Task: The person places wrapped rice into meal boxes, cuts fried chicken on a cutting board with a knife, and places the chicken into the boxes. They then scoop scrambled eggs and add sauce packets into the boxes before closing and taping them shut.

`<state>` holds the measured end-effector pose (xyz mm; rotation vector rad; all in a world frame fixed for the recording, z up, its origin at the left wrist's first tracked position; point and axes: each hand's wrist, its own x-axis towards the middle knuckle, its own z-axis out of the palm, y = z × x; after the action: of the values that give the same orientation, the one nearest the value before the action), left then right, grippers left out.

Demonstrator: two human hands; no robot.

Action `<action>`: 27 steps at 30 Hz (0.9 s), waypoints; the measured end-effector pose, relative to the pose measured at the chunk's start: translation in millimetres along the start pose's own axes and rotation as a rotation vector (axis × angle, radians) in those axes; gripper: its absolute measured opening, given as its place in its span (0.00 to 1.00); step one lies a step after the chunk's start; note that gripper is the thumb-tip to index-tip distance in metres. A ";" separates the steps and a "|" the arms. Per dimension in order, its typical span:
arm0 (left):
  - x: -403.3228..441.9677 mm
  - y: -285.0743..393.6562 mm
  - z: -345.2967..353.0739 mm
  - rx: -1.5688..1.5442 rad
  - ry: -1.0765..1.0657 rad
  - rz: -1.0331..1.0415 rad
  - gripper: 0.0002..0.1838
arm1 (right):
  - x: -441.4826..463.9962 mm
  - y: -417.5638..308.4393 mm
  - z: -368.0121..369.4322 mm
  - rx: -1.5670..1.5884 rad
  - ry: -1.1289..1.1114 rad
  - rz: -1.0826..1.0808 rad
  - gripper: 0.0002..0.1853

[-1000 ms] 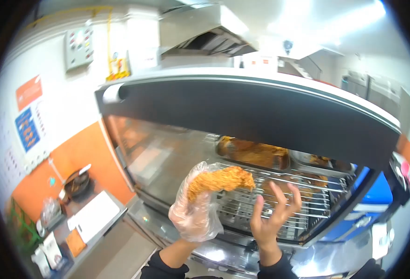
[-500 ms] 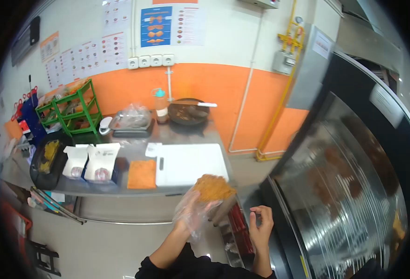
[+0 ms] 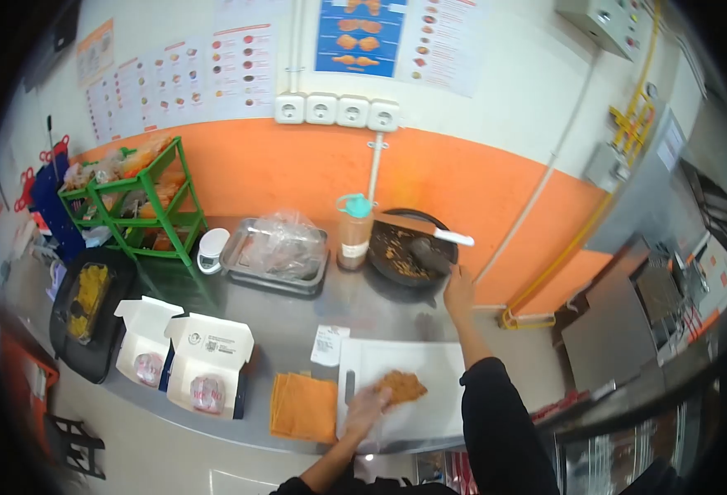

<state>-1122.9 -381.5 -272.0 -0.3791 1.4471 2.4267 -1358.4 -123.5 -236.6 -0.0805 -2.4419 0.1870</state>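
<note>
My left hand (image 3: 365, 411), inside a clear plastic bag or glove, holds the edge of a breaded fried chicken piece (image 3: 405, 386) at the white cutting board (image 3: 417, 355). At the right rim of a dark stone mortar (image 3: 396, 285), my right hand (image 3: 460, 287) is closed around the handle end of the grey pestle (image 3: 431, 257). Brownish-red bits lie in the mortar. Across its rim rests a knife (image 3: 453, 237) with a white handle. Left of the board sits a stack of orange paper sheets (image 3: 304, 408), and a receipt (image 3: 329, 345) lies by the board's corner.
Two open white boxes (image 3: 211, 342), each with a wrapped round item, stand on the steel table (image 3: 281, 318). Behind are a squeeze bottle (image 3: 354, 235), a metal tray (image 3: 277, 276), a white scale (image 3: 212, 250) and a green rack (image 3: 174, 198). A black container (image 3: 116, 309) stands left.
My view has turned from the glass cabinet toward the table. My left hand has brought the chicken over to the cutting board. My right hand has reached forward and taken hold of the pestle.
</note>
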 end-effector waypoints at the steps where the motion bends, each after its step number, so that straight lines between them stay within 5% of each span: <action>1: 2.2 4.5 -0.1 0.050 -0.060 -0.081 0.32 | 22.4 3.8 17.0 0.010 0.002 -0.027 0.20; 4: 0.0 40.3 2.1 0.340 -0.104 -0.213 0.31 | 92.1 25.5 68.0 -0.182 0.032 -0.123 0.17; 7: 17.4 -19.1 -20.2 -0.001 -0.244 -0.208 0.31 | 131.1 77.8 138.5 -0.334 -0.060 -0.182 0.32; 9: 19.2 -17.2 -16.9 -0.072 -0.165 -0.254 0.31 | 153.1 52.1 111.2 -0.372 -0.590 -0.016 0.29; 14: 19.7 -17.6 -10.9 -0.179 -0.079 -0.294 0.32 | 153.1 81.0 122.6 -0.417 -0.329 -0.388 0.15; 17: 25.2 -28.1 -4.7 -0.117 -0.029 -0.298 0.31 | 123.9 55.0 31.6 -0.524 -0.344 -0.361 0.15; 19: 19.2 -27.6 6.2 -0.032 -0.016 -0.298 0.31 | 80.2 36.1 -32.0 -0.181 -0.407 0.012 0.16; 21: 14.2 -18.9 15.9 -0.016 -0.057 -0.302 0.33 | 1.7 45.9 -74.4 0.019 -0.314 -0.003 0.17; 22: 16.2 -24.1 15.2 -0.033 -0.060 -0.239 0.33 | -27.5 4.8 -125.9 0.252 -0.387 0.231 0.16; 24: 13.6 -20.9 14.0 -0.049 -0.063 -0.175 0.33 | -103.7 -11.7 -167.1 0.262 -0.576 0.334 0.16; 25: 12.7 -12.2 10.0 0.154 -0.067 -0.211 0.34 | -152.3 -13.6 -168.9 0.255 -0.550 0.230 0.16; 27: 10.9 3.2 8.8 0.490 -0.032 -0.281 0.33 | -175.0 -64.1 -204.7 0.360 -0.724 0.416 0.16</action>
<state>-1134.8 -374.0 -269.3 -0.3921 1.7702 1.7810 -1093.6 -182.3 -181.4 -0.4242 -3.0225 0.9836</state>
